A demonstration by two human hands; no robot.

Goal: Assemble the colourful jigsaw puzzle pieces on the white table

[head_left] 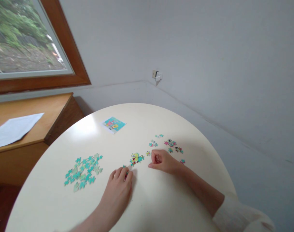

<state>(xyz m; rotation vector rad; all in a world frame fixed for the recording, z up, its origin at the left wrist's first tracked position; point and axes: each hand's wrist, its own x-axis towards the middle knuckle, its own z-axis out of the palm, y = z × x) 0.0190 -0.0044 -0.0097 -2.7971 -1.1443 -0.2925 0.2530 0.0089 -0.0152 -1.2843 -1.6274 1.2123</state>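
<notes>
On the round cream table [161,206], my left hand [119,187] lies palm down, its fingertips resting on a small teal puzzle piece [126,171]. My right hand [162,161] is curled with its fingers pinched together; what it holds, if anything, is too small to make out. Between the two hands sits a small joined cluster of yellow and teal pieces [136,158]. A spread of loose teal pieces [84,171] lies to the left. More loose pink and teal pieces [169,144] lie just beyond my right hand.
A small printed picture card [114,124] lies near the table's far edge. A wooden desk [28,129] with a white sheet of paper [14,129] stands at the left under a wood-framed window [28,42]. Grey walls meet in a corner behind the table.
</notes>
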